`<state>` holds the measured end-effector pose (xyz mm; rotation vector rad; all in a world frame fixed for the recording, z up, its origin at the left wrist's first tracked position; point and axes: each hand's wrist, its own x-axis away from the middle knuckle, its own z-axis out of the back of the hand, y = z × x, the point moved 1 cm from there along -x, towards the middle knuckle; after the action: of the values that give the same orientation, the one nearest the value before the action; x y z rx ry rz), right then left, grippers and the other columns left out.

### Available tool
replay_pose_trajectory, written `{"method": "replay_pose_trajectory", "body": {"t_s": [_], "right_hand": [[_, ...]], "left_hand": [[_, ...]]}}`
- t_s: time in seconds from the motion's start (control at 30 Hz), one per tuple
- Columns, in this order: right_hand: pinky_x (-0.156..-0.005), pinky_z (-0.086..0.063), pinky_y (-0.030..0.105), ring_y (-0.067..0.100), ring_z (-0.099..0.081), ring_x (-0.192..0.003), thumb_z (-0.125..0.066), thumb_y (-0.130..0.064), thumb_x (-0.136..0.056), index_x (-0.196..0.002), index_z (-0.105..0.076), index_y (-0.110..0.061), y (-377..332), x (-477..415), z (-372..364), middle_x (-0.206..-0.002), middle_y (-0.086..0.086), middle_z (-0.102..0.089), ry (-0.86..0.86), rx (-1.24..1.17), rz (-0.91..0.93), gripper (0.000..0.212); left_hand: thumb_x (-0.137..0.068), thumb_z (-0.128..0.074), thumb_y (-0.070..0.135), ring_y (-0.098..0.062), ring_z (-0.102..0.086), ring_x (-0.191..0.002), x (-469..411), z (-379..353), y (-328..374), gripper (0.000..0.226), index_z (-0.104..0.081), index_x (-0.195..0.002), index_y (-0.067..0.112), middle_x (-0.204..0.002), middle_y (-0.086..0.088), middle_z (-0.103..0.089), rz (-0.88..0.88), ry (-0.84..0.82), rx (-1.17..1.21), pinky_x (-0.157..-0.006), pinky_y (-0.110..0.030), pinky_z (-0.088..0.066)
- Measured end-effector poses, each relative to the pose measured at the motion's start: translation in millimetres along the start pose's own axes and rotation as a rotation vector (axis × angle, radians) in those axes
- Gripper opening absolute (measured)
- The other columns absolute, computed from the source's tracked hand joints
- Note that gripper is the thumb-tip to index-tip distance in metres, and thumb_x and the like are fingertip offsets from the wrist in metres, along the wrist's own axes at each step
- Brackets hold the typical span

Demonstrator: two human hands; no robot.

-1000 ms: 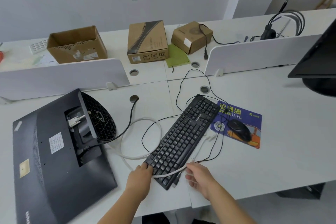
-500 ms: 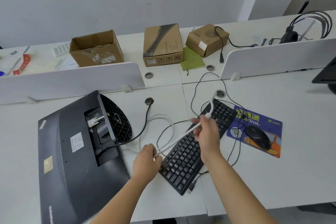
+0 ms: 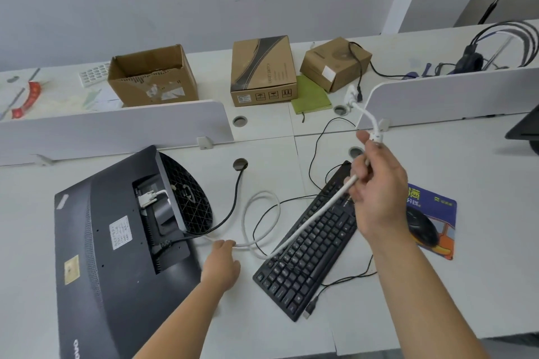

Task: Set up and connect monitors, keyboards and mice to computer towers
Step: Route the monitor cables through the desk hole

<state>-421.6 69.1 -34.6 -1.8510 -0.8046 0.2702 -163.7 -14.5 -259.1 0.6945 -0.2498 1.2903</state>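
Observation:
A black monitor [image 3: 110, 256] lies face down on the white desk, its round stand [image 3: 186, 198] pointing up. A white video cable [image 3: 309, 218] is plugged into its back and loops across the desk. My right hand [image 3: 376, 183] grips this cable near its free end, raised above the black keyboard [image 3: 309, 251]; the white plug [image 3: 353, 93] hangs beyond my fingers. My left hand [image 3: 223, 262] rests on the desk beside the monitor, fingers curled on the cable's lower run. A black mouse [image 3: 423, 227] sits on a blue mouse pad [image 3: 437, 207].
White dividers [image 3: 116, 125] [image 3: 455, 93] stand behind the desk, with cable holes [image 3: 240, 164] [image 3: 355, 151] near them. Cardboard boxes [image 3: 151, 76] [image 3: 262, 70] [image 3: 335, 63], a green notebook [image 3: 310, 95] and a headset [image 3: 495, 44] lie beyond. A second monitor's edge [image 3: 525, 125] shows at right.
My right hand has drawn the white cable's end up and away to the right, over the keyboard. My left hand slid back along the cable toward the monitor and down to the desk.

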Motion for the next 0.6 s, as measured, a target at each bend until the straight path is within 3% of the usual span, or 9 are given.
{"method": "replay_pose_trajectory", "body": {"t_s": [0.27,0.37,0.47,0.53,0.6], "right_hand": [[-0.046,-0.017,0.024,0.009,-0.024,-0.05,-0.046,-0.024,-0.104,-0.115,-0.064,-0.018,-59,-27,48,-0.056,-0.006,-0.036,0.168,-0.054,0.231,0.021],[-0.048,-0.019,0.024,0.01,-0.023,-0.053,-0.046,-0.024,-0.105,-0.121,-0.06,-0.017,-86,-34,60,-0.059,-0.006,-0.034,0.181,-0.065,0.301,0.023],[-0.052,-0.016,0.028,0.01,-0.025,-0.055,-0.046,-0.025,-0.105,-0.127,-0.06,-0.016,-100,-37,71,-0.06,-0.006,-0.035,0.193,-0.048,0.341,0.027],[-0.054,-0.014,0.03,0.009,-0.026,-0.056,-0.047,-0.026,-0.105,-0.132,-0.058,-0.015,-106,-37,78,-0.06,-0.007,-0.036,0.198,-0.024,0.347,0.031],[-0.053,-0.015,0.027,0.008,-0.028,-0.056,-0.047,-0.027,-0.105,-0.134,-0.057,-0.016,-103,-39,81,-0.06,-0.008,-0.036,0.197,0.012,0.321,0.032]], "left_hand": [[-0.1,-0.044,0.019,-0.024,-0.039,-0.141,-1,-10,25,0.063,-0.017,-0.157,0.018,-0.167,-0.001,-0.007,-0.148,-0.106,-0.124,-0.109,-0.036,-0.038],[-0.101,-0.046,0.024,-0.026,-0.044,-0.137,-4,-11,40,0.066,-0.011,-0.157,0.014,-0.162,-0.006,-0.019,-0.144,-0.089,-0.057,-0.106,-0.037,-0.039],[-0.101,-0.048,0.033,-0.025,-0.056,-0.119,-8,-5,57,0.051,-0.033,-0.148,0.02,-0.142,-0.006,-0.042,-0.18,-0.067,-0.112,-0.094,-0.037,-0.048],[-0.1,-0.049,0.04,-0.019,-0.061,-0.101,-7,0,75,0.032,-0.056,-0.124,0.021,-0.119,-0.002,-0.057,-0.233,-0.017,-0.114,-0.085,-0.034,-0.05],[-0.1,-0.047,0.044,-0.018,-0.058,-0.077,-1,11,93,0.031,-0.059,-0.092,0.016,-0.086,0.001,-0.062,-0.262,0.108,0.02,-0.068,-0.033,-0.047]]}}
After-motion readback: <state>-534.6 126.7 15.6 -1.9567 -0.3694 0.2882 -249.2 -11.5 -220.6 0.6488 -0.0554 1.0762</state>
